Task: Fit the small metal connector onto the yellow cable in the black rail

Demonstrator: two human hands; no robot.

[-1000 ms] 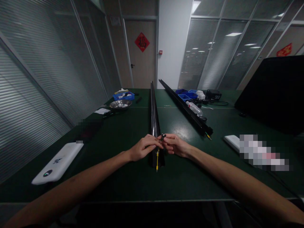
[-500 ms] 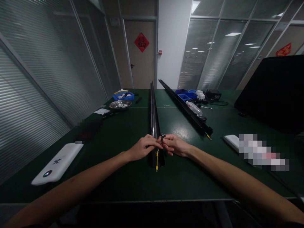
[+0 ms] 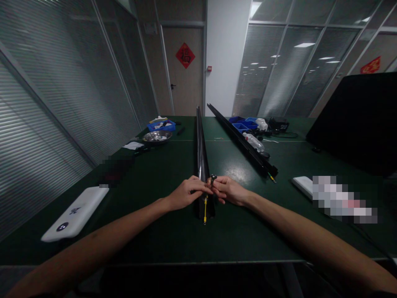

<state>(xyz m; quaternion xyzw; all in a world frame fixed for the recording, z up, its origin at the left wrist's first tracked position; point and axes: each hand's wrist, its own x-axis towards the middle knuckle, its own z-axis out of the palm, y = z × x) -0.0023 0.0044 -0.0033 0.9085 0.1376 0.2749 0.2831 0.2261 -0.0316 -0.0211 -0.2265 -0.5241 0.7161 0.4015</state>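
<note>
A long black rail (image 3: 203, 159) runs lengthwise away from me along the table. Across its near part lies my left hand (image 3: 187, 192), fingers and thumb closed over the rail. At the rail's right side, my right hand (image 3: 229, 190) pinches a small dark metal tool (image 3: 214, 178) whose rounded shiny head sticks up; its lower part is hidden by the fingers. The fingertips of both hands meet over the rail. Below them, a yellow wire (image 3: 205, 209) with a ring terminal hangs along the rail's near end.
A second black rail (image 3: 245, 142) lies to the right, near a plastic bottle (image 3: 253, 141) and blue bins (image 3: 240, 127). At left are a metal bowl (image 3: 157, 137), a blue tray (image 3: 161, 126) and a white case (image 3: 76, 213). A dark monitor-like panel (image 3: 356, 124) stands at right.
The metal tool's head in my right hand has shifted and turned slightly up and to the right. My left hand stays in place on the rail.
</note>
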